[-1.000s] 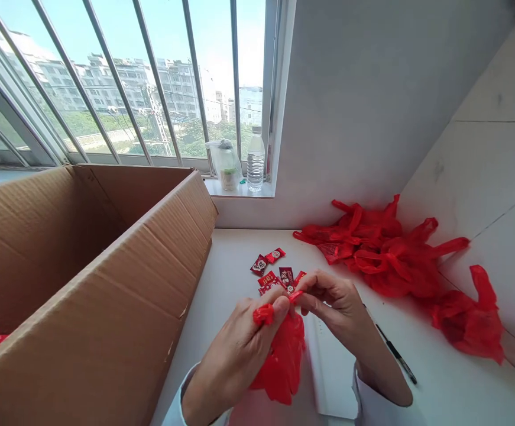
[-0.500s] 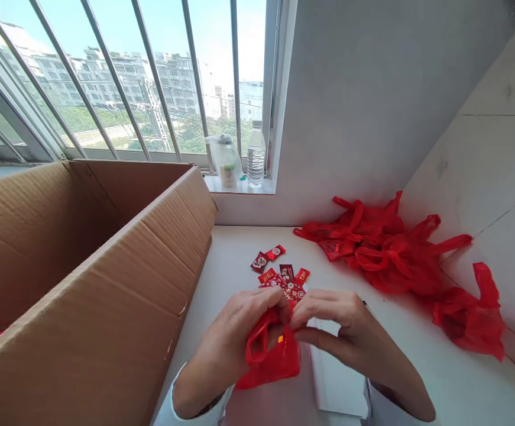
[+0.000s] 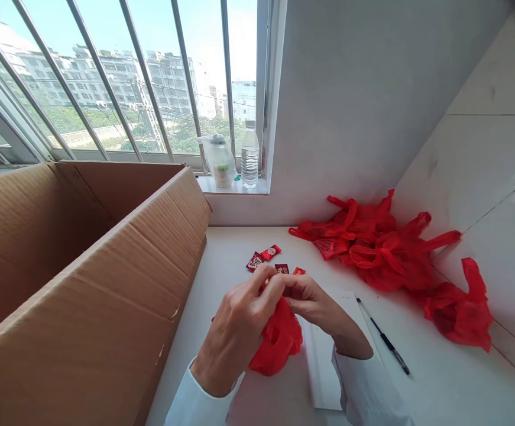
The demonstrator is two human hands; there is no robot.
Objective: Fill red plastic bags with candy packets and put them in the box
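- Red thin-plastic bag (image 3: 281,340), one, crumpled: below the joined hands, above the white tabletop (image 3: 226,266); whether its base touches the surface cannot be told.
- Left hand (image 3: 242,313), pale sleeve: thumb and fingers pressed together, pinching the bag's upper part.
- Right hand (image 3: 313,296), pale sleeve: fingertips drawn together against the left hand's; what they pinch is hidden.
- Small flat red and dark-red wrapped packets (image 3: 255,261): just beyond the hands, some partly covered by them.
- White rectangular booklet (image 3: 323,367): on the tabletop, partly beneath the right forearm.
- Black slim pen (image 3: 390,345): lying just right of the booklet.
- Heap of red plastic bags (image 3: 390,257): against the walls, right rear.
- Large brown cardboard box (image 3: 159,278): left, open-topped.
- Clear plastic water bottle (image 3: 250,158): upright, windowsill.
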